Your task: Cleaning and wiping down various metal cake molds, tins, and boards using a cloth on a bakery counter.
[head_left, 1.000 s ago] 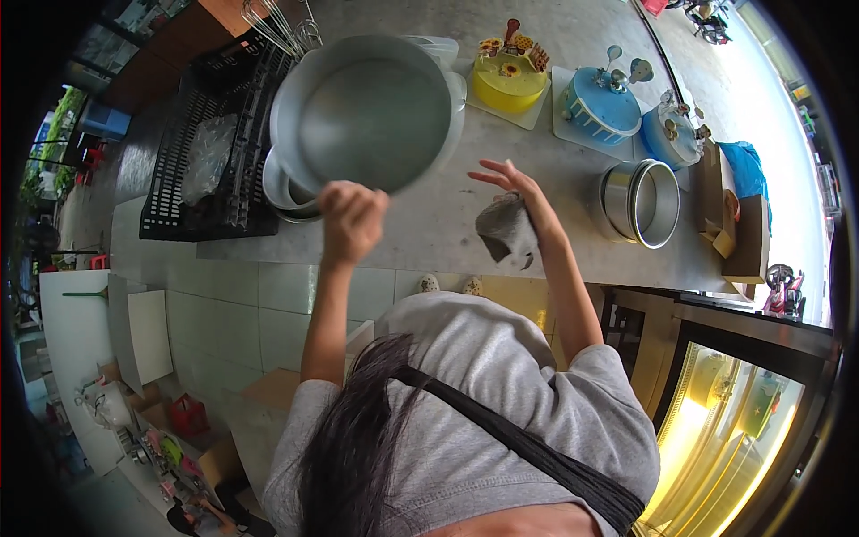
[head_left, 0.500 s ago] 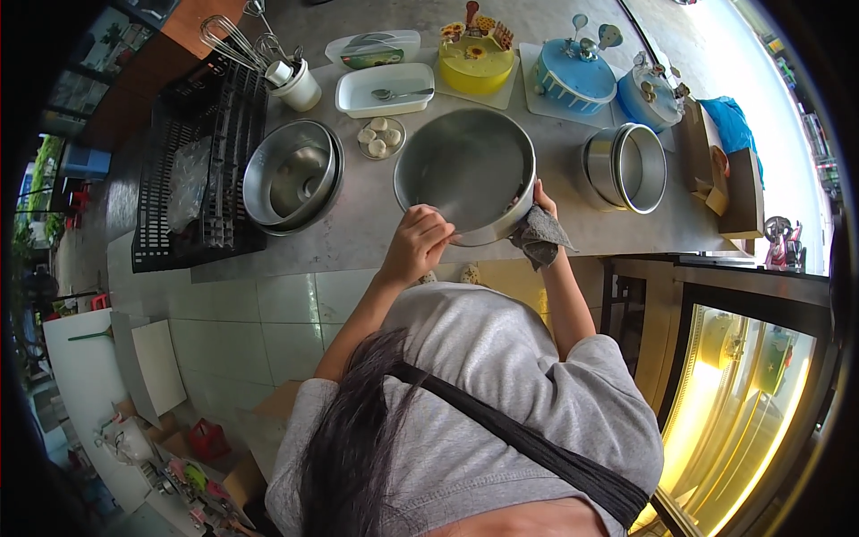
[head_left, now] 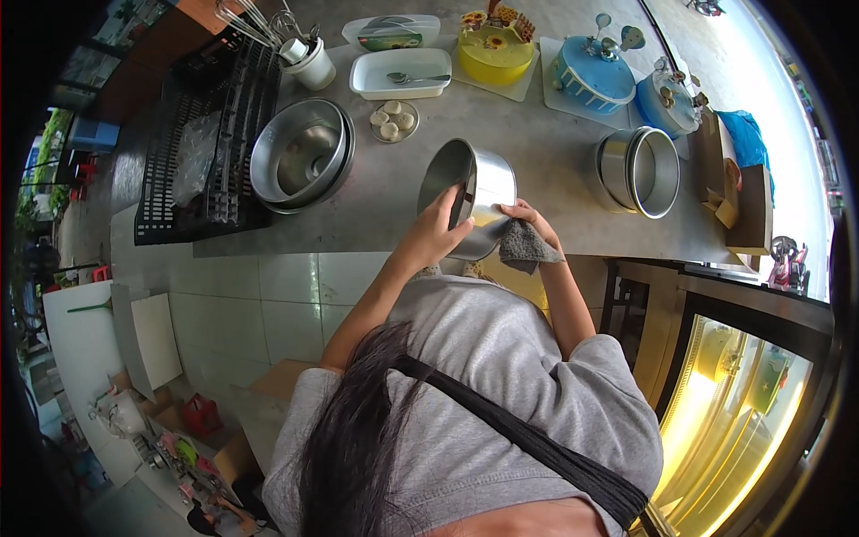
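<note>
A round metal cake pan (head_left: 494,183) is tipped on its side near the table's front edge, its mouth facing left. My left hand (head_left: 438,231) grips the near rim, with fingers reaching inside the pan. On the pan's outer wall, the fingers of my right hand (head_left: 535,220) press from the right, closed around a grey cloth (head_left: 526,247) that hangs below them. The cloth lies against the pan's lower right side. Part of the pan's inside is hidden by my left fingers.
Nested metal bowls (head_left: 300,152) sit left, beside a black crate (head_left: 215,170). Behind are a plate of pale round pieces (head_left: 394,122), a white tray (head_left: 400,73), a whisk holder (head_left: 309,64) and decorated cakes (head_left: 595,76). Stacked metal pans (head_left: 637,170) stand right, near a cardboard box (head_left: 750,215).
The pan has turned from facing up toward me to lying on its side, mouth to the left. My left fingers have moved into it, and my right hand has shifted onto its outer wall.
</note>
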{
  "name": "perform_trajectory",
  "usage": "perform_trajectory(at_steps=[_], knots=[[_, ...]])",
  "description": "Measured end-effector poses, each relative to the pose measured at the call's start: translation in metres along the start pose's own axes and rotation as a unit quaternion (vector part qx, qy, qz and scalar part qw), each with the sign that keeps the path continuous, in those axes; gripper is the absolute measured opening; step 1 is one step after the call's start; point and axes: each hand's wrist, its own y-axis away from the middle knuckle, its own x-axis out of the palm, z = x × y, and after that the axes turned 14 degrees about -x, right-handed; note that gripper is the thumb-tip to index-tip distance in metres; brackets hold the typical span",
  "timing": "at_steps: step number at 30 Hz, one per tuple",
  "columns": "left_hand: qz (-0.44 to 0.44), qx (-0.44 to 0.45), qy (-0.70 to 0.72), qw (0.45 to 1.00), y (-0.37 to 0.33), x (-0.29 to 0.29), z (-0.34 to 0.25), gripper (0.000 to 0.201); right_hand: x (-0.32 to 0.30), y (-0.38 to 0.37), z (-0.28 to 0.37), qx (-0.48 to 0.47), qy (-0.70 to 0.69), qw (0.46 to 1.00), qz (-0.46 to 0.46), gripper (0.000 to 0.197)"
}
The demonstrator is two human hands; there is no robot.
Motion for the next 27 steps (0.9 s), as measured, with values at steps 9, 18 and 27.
perform_trajectory(at_steps=[9,18,27], knots=[[0.028,-0.024,0.046,0.998,-0.013,-0.004,0.041,0.08,0.011,-0.003,0.002,0.028,0.037,0.998,0.042,0.025],[0.049,-0.054,0.092,0.993,-0.02,-0.009,0.061,0.072,0.005,-0.005,-0.006,0.038,0.053,0.996,0.053,0.027],[-0.158,-0.066,-0.179,0.969,-0.011,-0.014,0.029,0.035,0.004,-0.004,-0.006,0.043,0.053,0.997,0.044,0.022]])
